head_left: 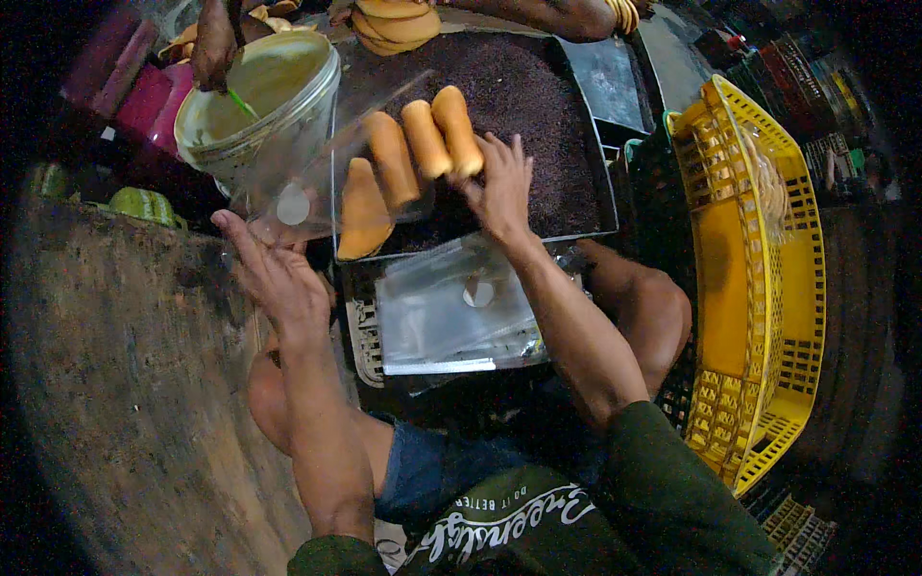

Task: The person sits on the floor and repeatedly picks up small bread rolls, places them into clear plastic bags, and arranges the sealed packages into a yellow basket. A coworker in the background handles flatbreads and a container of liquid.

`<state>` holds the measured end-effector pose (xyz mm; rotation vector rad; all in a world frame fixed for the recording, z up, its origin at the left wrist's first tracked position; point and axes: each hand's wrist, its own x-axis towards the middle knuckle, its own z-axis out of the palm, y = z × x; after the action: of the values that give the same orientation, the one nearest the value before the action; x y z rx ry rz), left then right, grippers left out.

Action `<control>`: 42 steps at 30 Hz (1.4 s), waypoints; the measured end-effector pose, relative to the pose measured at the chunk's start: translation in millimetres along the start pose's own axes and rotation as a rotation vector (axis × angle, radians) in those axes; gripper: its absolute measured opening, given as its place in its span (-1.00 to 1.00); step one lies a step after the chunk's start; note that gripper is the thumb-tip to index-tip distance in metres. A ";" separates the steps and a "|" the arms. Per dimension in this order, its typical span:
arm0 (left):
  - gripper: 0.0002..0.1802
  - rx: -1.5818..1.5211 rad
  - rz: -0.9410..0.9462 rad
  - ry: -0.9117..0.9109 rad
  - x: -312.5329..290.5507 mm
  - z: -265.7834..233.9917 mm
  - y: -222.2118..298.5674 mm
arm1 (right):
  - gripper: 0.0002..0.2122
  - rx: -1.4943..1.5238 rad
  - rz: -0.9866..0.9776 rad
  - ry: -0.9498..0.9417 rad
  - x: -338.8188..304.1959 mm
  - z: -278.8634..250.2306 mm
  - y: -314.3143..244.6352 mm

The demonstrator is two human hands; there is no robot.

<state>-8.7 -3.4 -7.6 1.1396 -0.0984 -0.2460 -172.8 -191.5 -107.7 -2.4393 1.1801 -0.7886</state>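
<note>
My left hand [279, 278] holds a clear plastic bag [293, 204] by its edge, partly blurred; the bag spreads over the left part of the tray. My right hand [499, 187] has its fingers stretched out beside the rightmost bread roll [457, 130], with the thumb side at the roll's lower end. Two more long golden rolls lie next to it, a middle roll [425, 139] and a left roll [392, 158]. A flatter bread piece [362, 211] rests at the tray's near left corner. Under them is a shallow tray [557, 115] of dark brown granules.
Before my lap lies a stack of clear bags [432, 317] on a crate. A co-worker's hand [213, 58] holds a green-handled tool in a white bucket [259, 86]. Another person's bangled arm [567, 14] is by stacked breads [394, 24]. A yellow crate [807, 259] stands right.
</note>
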 end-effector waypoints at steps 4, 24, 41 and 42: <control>-0.48 -0.047 -0.060 0.052 -0.6 -3.6 -0.4 | -0.59 0.560 0.301 -0.209 5.4 -88.3 2.7; -0.40 -0.601 -0.609 -0.469 -52.4 13.0 -6.8 | -0.77 0.329 -0.321 0.158 -60.6 -142.9 -123.4; -0.29 1.356 -0.160 -1.095 -56.7 15.8 -69.9 | -0.51 -0.625 0.010 0.128 39.9 -390.5 8.8; -0.25 1.517 -0.062 -1.168 -74.9 20.8 -79.5 | -0.55 -0.814 0.157 0.083 29.3 -417.4 27.7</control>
<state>-96.9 -34.9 -67.5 2.3370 -1.4839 -0.9633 -426.3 -249.8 221.2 -2.8687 1.9992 -0.3981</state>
